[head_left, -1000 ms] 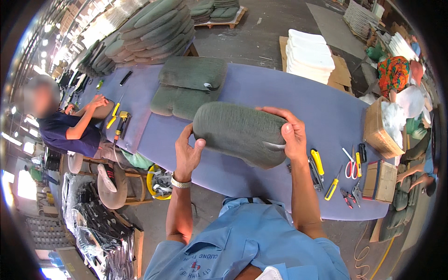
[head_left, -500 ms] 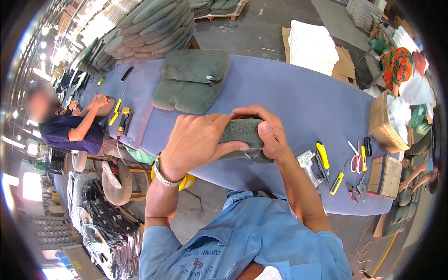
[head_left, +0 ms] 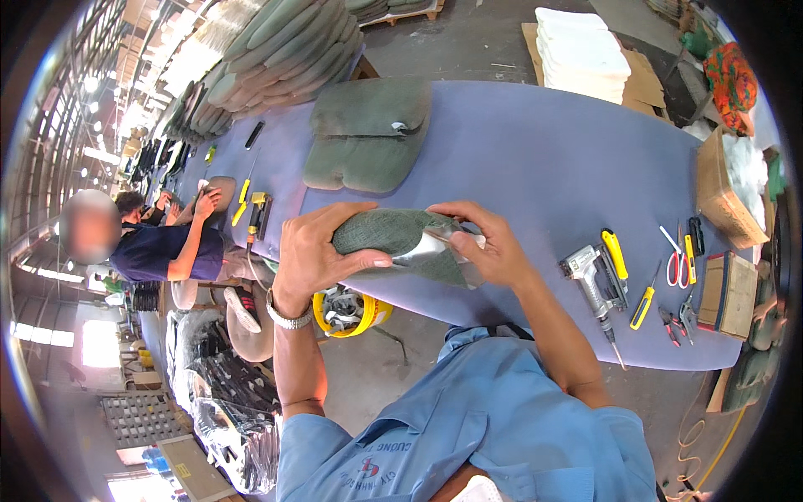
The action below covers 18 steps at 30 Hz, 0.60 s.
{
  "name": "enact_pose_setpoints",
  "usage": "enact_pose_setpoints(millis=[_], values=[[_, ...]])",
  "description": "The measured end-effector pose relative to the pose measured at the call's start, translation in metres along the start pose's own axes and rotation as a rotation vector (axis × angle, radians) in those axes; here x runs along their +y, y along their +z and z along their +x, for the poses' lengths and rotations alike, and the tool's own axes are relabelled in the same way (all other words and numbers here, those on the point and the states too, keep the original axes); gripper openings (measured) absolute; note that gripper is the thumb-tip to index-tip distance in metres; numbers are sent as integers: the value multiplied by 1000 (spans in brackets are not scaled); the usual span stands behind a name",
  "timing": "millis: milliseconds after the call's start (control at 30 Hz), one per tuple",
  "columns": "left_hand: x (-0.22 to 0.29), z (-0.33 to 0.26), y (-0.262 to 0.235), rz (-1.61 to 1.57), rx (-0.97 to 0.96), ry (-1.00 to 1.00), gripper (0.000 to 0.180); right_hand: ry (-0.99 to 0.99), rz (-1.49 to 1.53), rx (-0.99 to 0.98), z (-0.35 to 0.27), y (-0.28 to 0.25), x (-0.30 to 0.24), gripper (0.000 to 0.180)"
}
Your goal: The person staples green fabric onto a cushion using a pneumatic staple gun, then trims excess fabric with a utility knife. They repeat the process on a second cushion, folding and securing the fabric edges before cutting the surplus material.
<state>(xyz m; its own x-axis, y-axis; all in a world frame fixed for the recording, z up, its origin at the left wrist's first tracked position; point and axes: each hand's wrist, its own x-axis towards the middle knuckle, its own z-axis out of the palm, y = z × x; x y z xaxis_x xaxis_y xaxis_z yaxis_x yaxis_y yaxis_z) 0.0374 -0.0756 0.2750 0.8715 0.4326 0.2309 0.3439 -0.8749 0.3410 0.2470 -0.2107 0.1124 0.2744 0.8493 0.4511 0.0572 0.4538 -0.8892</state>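
The person wears a light blue short-sleeved work shirt [head_left: 485, 418] with a collar and red and dark embroidered lettering on the chest. Both forearms are bare. A silver metal-link wristwatch [head_left: 287, 315] circles the left wrist; the right wrist carries nothing

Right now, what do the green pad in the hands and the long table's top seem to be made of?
Green pad: apparently woven fabric over something soft, with a coarse matte weave; it bends between the left hand and right hand. A shiny grey patch looks like plastic film.
Table top: matte bluish-purple covering, probably cloth or felt.
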Motion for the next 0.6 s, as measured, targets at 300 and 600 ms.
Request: enact_pose_setpoints(millis=[300,600], values=[[-22,-22,1,39,126,157,71,-303,-319,-103,40,26,-9,24],[-11,39,28,-306,104,205,64,-214,-379,225,20,21,-53,34]])
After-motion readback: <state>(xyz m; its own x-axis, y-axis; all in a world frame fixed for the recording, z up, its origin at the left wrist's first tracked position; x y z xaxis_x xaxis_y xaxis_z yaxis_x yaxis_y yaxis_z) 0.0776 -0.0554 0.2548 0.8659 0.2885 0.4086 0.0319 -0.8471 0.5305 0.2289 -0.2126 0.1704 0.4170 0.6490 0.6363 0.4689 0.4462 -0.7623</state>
